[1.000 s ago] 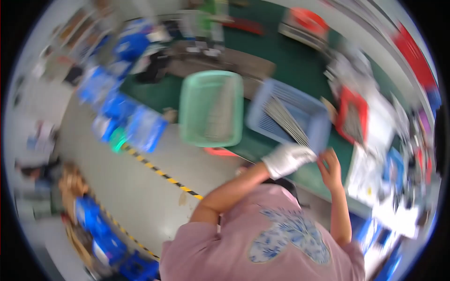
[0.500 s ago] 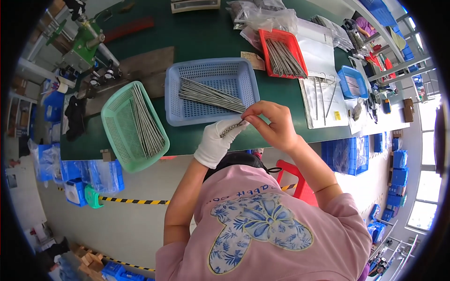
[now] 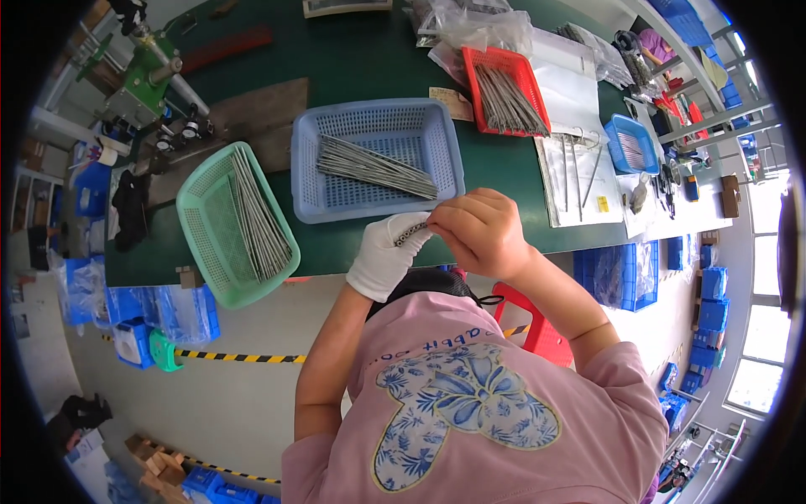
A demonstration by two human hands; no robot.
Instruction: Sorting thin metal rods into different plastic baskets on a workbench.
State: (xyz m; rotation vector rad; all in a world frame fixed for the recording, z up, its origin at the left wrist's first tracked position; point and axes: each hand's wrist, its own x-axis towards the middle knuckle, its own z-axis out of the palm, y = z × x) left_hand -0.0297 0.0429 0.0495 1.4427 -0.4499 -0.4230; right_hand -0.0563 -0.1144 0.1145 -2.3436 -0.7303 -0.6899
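My left hand point(image 3: 383, 252), in a white glove, is closed around a bundle of thin metal rods point(image 3: 410, 234); only their clustered ends show, and their length is hidden. My bare right hand point(image 3: 480, 231) meets it at the fingertips, thumb and forefinger pinched at the end of the bundle. What lies in that pinch is too small to make out. Just beyond both hands, a blue perforated basket point(image 3: 300, 181) holds a slanting pile of grey metal rods point(image 3: 374, 166). To the left, a green basket point(image 3: 198, 252) holds more rods point(image 3: 256, 220) along its right side.
A red basket point(image 3: 537, 84) of rods stands at the back right, near white sheets point(image 3: 558, 202) with a few hooked rods on them. Farther right is a small blue basket point(image 3: 617, 160). A green bench press point(image 3: 138, 94) occupies the back left. Below the table edge is a red stool point(image 3: 547, 340).
My right hand has shifted slightly left and down, with its fingers more curled over the end of the bundle. My left hand stays nearly in place; the view has shifted a little.
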